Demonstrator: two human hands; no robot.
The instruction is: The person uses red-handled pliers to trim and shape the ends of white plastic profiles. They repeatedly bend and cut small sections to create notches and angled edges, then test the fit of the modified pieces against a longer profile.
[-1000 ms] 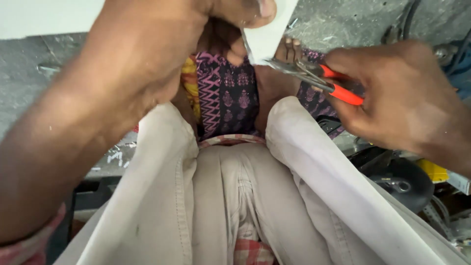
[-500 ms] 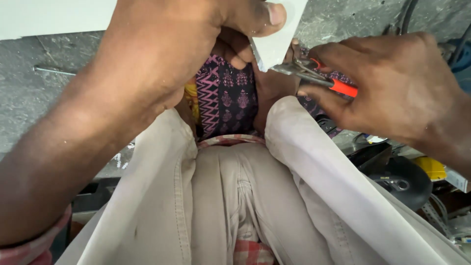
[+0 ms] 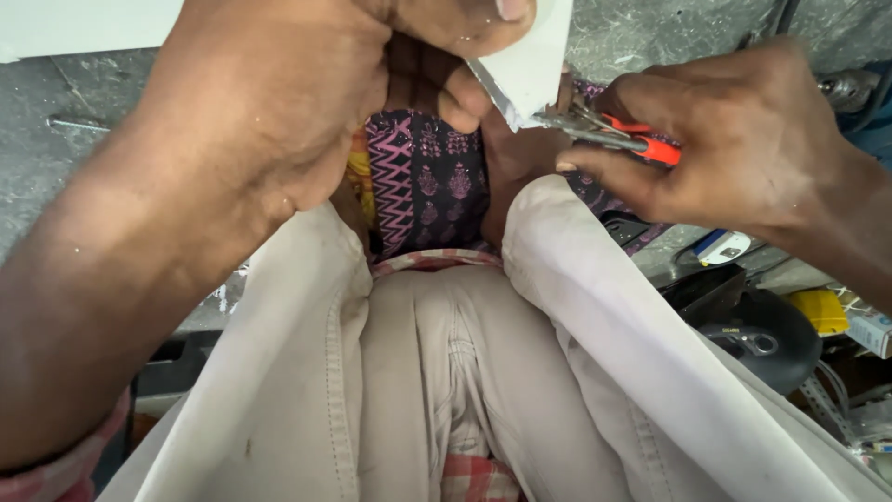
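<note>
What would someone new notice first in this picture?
Top centre, the left hand pinches a white sheet piece, while the right hand closes orange-handled pliers on its lower edge. Below them, pale trousers fill the frame, with a purple patterned cloth between the knees.

A white tile piece [image 3: 531, 58] is gripped at the top of the view by the left hand [image 3: 307, 102], thumb pressed on its face and fingers curled beneath. Its lower edge is met by the metal tip of red-handled pliers [image 3: 609, 133], which are clasped in the right hand [image 3: 743, 139]. Below the hands, pale beige trousers [image 3: 446, 372] fill the view over a purple patterned cloth [image 3: 423, 181]; a black disc-shaped tool [image 3: 762, 339] and a yellow object [image 3: 822, 310] are seen lower right, on grey concrete floor [image 3: 56, 158].
</note>
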